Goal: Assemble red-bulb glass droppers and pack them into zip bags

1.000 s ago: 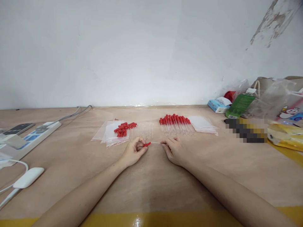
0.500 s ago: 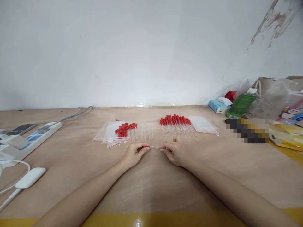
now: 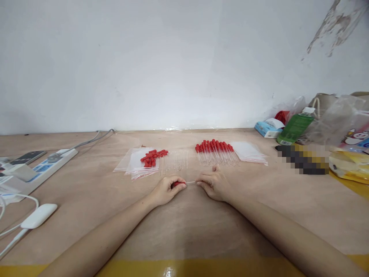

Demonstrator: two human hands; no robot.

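Two bare hands are engaged: the left hand (image 3: 167, 191) has thumb and fingers closed round a red bulb (image 3: 180, 184), and the right hand (image 3: 215, 185) pinches a slim clear tube (image 3: 190, 182). Both pieces are at mid-table, in line between the hands, the tube's left end meeting the bulb; how deep it sits cannot be told. The bulb is judged light, soft and grippy, liable to squash; hold it close behind its mouth. The tube is judged light, stiff and slippery; glass or plastic cannot be determined, so treat it as fragile, grip it near the bulb and avoid side load. Loose red bulbs (image 3: 154, 154) lie beyond the left hand, red-topped droppers (image 3: 213, 145) beyond the right.
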